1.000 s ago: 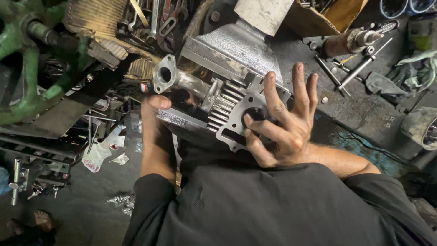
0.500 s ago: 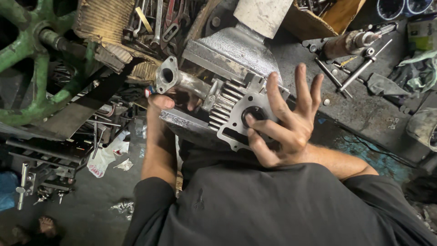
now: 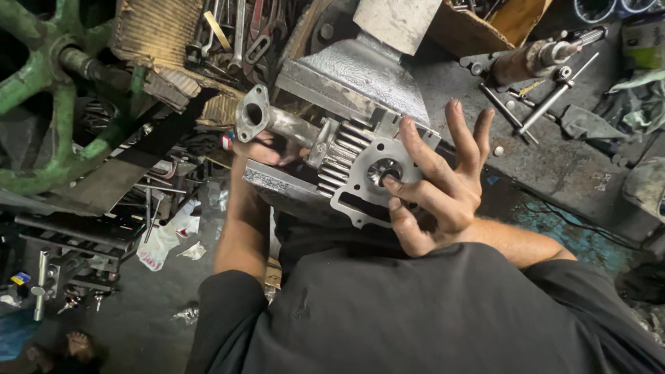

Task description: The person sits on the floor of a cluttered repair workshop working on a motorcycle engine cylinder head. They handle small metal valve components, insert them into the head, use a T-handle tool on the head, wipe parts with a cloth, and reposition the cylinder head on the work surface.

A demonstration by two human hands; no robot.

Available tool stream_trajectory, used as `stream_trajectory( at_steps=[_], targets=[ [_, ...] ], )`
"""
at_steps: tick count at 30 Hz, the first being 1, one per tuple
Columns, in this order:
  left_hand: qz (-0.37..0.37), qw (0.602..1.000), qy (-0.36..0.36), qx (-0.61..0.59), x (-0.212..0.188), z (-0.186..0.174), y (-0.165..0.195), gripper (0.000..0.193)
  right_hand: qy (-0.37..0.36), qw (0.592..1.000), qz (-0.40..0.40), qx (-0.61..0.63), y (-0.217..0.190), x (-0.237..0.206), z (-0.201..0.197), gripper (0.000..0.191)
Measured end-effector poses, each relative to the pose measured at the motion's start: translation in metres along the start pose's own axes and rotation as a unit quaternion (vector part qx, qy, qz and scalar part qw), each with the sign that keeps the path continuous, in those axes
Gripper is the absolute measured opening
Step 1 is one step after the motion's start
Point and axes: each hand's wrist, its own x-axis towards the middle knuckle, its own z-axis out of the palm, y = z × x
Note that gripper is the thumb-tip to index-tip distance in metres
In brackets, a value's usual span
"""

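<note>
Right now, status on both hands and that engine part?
Left hand grips finned cylinder under its flanged pipe. Right hand spread on gasket face, fingertip at bore. Nothing obstructing.

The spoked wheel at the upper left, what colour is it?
Green, with worn paint; the spoked wheel shows in the head view.
</note>
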Motion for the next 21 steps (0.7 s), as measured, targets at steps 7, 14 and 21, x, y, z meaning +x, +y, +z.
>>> stream_trajectory(
  at_steps=[7, 14, 21],
  targets=[
    [0.091, 0.953, 0.263, -0.117, 0.001, 0.063, 0.008, 0.040, -0.050, 0.999, 0.013, -0.018, -0.002, 0.004, -0.002, 0.017],
    [0.045, 0.958, 0.243, -0.147, -0.003, 0.060, 0.019, 0.047, -0.087, 0.996, 0.009, -0.030, -0.002, 0.004, -0.006, 0.014],
    [0.029, 0.960, 0.245, -0.133, -0.010, 0.029, -0.017, 0.050, 0.001, 1.000, 0.012, 0.008, -0.001, -0.002, -0.001, 0.016]
  ],
)
